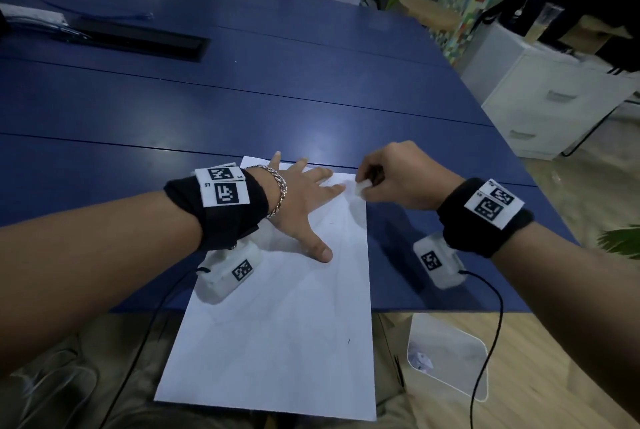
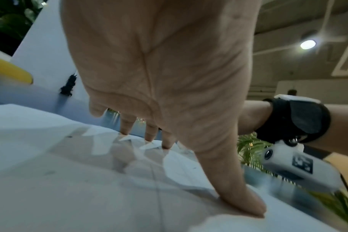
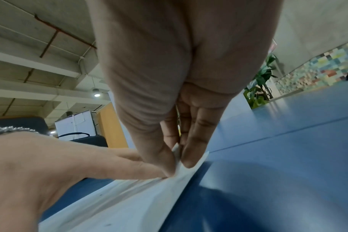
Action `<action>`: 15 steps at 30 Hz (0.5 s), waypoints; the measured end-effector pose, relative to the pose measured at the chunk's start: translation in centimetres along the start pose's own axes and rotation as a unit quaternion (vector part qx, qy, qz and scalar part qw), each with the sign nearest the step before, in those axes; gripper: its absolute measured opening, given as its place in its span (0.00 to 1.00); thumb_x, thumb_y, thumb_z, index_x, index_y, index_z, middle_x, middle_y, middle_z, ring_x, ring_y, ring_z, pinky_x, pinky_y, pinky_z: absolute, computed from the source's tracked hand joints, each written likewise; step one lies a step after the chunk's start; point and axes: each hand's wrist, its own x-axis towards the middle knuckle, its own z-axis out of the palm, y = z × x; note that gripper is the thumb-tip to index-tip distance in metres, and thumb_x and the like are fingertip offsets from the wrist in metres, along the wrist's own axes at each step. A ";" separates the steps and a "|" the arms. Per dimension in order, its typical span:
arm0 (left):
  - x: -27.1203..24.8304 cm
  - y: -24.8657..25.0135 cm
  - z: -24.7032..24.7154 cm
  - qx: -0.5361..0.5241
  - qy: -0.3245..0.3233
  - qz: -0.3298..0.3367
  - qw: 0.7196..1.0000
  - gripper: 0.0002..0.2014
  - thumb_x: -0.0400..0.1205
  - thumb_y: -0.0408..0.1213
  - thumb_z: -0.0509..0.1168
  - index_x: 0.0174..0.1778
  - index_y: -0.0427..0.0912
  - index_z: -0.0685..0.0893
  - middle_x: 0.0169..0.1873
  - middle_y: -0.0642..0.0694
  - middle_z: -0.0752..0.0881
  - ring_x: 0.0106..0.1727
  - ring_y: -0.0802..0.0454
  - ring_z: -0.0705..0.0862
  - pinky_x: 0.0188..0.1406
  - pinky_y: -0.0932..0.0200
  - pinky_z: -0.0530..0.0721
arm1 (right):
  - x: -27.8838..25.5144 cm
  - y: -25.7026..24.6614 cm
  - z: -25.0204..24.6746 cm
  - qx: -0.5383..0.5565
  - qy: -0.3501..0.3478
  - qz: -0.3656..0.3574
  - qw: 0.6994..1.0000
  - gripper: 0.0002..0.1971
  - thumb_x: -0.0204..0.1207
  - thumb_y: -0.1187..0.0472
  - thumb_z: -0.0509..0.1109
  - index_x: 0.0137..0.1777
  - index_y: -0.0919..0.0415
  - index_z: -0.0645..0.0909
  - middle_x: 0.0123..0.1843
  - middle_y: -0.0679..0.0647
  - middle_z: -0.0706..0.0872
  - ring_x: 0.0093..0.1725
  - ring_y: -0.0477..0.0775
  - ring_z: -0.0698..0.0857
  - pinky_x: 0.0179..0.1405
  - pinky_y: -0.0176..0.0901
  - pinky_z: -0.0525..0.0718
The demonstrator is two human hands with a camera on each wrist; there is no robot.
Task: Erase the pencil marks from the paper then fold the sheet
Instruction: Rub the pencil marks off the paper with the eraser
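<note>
A white sheet of paper lies on the blue table, its near end hanging over the table's front edge. Faint pencil lines and a few small dark marks show on it. My left hand lies flat on the far part of the sheet, fingers spread, thumb pressed down. My right hand pinches a small white eraser between thumb and fingers at the sheet's far right corner, close to my left fingertips. In the right wrist view the eraser touches the paper's edge.
A black cable slot and a white device sit at the table's far left. A clear bin stands on the floor below the right front edge. White drawers and a bag are off to the right.
</note>
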 end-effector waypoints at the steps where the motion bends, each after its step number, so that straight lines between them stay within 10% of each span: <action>1: 0.0 0.0 0.1 -0.001 0.017 0.008 1.000 0.67 0.62 0.87 0.63 0.91 0.64 0.37 0.92 0.53 0.41 0.92 0.40 0.39 0.83 0.17 0.39 | 0.0 -0.2 0.4 0.008 -0.005 0.000 1.000 0.08 0.71 0.58 0.79 0.50 0.52 0.90 0.39 0.45 0.90 0.41 0.45 0.88 0.42 0.37 0.86; 6: 0.6 -0.2 0.3 -0.001 0.035 -0.004 0.999 0.69 0.58 0.89 0.63 0.90 0.66 0.37 0.91 0.52 0.44 0.91 0.40 0.46 0.84 0.19 0.45 | 0.9 0.1 1.4 0.025 0.014 0.010 1.000 0.07 0.72 0.56 0.80 0.49 0.54 0.91 0.40 0.46 0.90 0.42 0.46 0.88 0.46 0.46 0.90; 15: 1.0 -0.4 0.5 -0.027 -0.009 -0.042 0.999 0.73 0.48 0.92 0.62 0.82 0.76 0.26 0.86 0.57 0.21 0.86 0.32 0.22 0.71 0.09 0.28 | 0.1 -0.9 1.1 0.001 -0.050 -0.043 0.998 0.10 0.70 0.59 0.80 0.51 0.51 0.91 0.37 0.40 0.87 0.39 0.39 0.87 0.39 0.32 0.85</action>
